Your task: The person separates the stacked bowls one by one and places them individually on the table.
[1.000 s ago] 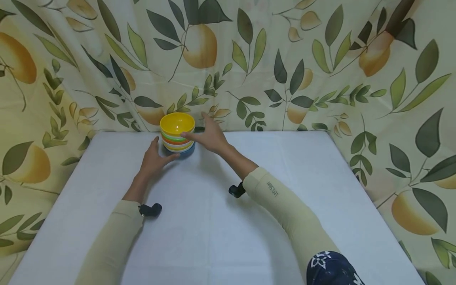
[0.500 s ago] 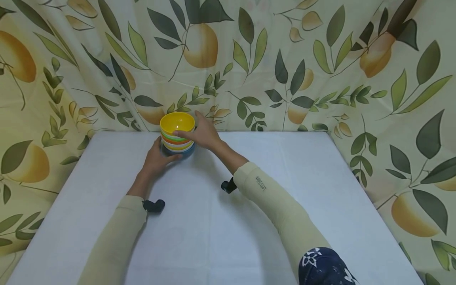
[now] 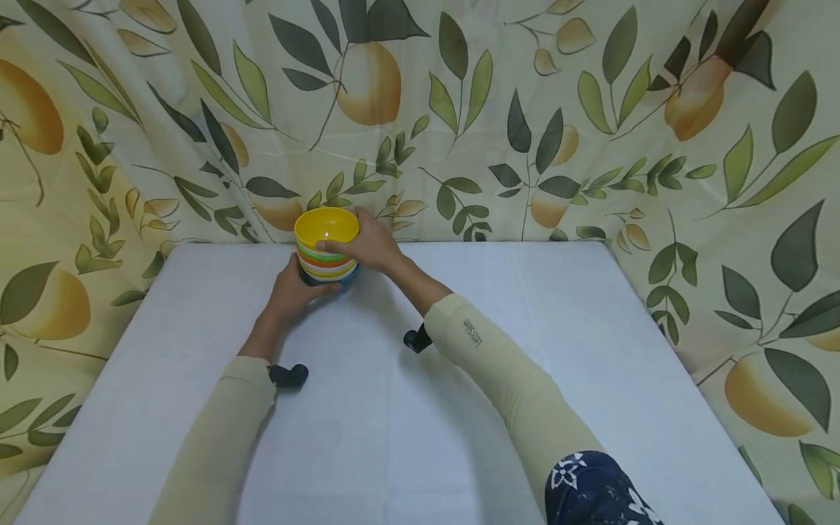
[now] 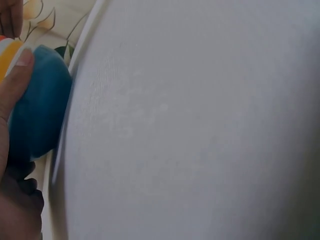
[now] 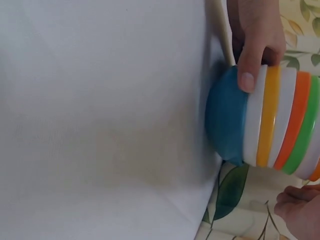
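A stack of nested bowls stands upright near the far edge, with a yellow bowl [image 3: 326, 227] on top and a blue bowl [image 4: 42, 105] at the bottom; white, orange and green bands [image 5: 304, 120] show between. My left hand [image 3: 287, 290] holds the stack low on its left side, thumb [image 5: 247, 80] across the blue bowl's rim. My right hand [image 3: 370, 244] grips the top from the right, thumb across the front of the yellow bowl. Its other fingers are partly hidden behind the stack.
A white-covered table [image 3: 394, 408] lies under both forearms. Directly behind its far edge hangs a leaf-and-fruit patterned cloth [image 3: 459, 168]. A small black wrist camera [image 3: 289, 376] sits at the left cuff, and another [image 3: 417, 340] at the right cuff.
My right hand has moved left from the stack's side and closed round its top. My left hand has shifted slightly right, closer round the base. The stack has stayed in place.
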`<state>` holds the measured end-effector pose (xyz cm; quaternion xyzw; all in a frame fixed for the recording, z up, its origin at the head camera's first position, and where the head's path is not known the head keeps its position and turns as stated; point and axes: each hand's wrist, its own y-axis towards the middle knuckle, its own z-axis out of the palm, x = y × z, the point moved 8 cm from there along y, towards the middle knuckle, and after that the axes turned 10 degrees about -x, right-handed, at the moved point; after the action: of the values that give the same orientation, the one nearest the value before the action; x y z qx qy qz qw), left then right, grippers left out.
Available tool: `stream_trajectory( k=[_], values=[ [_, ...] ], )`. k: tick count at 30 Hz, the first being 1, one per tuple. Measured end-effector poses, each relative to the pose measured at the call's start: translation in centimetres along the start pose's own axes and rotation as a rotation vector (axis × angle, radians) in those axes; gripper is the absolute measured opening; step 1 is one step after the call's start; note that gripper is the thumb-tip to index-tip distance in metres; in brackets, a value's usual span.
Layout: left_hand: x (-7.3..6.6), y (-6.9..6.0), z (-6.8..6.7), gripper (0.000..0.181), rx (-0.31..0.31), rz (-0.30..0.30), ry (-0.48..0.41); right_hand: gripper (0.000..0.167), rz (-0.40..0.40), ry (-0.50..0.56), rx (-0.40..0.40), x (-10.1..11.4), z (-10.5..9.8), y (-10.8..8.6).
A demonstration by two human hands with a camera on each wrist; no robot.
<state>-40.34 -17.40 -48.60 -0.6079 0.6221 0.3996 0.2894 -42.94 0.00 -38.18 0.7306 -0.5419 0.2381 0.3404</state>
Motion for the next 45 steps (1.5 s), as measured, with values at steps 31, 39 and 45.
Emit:
stream_trajectory(
  k=[31,39,45],
  values=[
    [1.1,-0.1,0.4,0.105,-0.03,-0.06,-0.058,0.097,-0.005,0.121,-0.083,-0.1,0.2,0.6],
    [1.0,0.0,0.4,0.104,-0.037,-0.065,-0.05,0.092,-0.023,0.176,-0.119,0.5,-0.8,0.4],
    [1.2,0.1,0.4,0.106,-0.027,-0.07,-0.049,0.084,-0.049,0.252,-0.151,0.8,-1.9,-0.2]
  ],
)
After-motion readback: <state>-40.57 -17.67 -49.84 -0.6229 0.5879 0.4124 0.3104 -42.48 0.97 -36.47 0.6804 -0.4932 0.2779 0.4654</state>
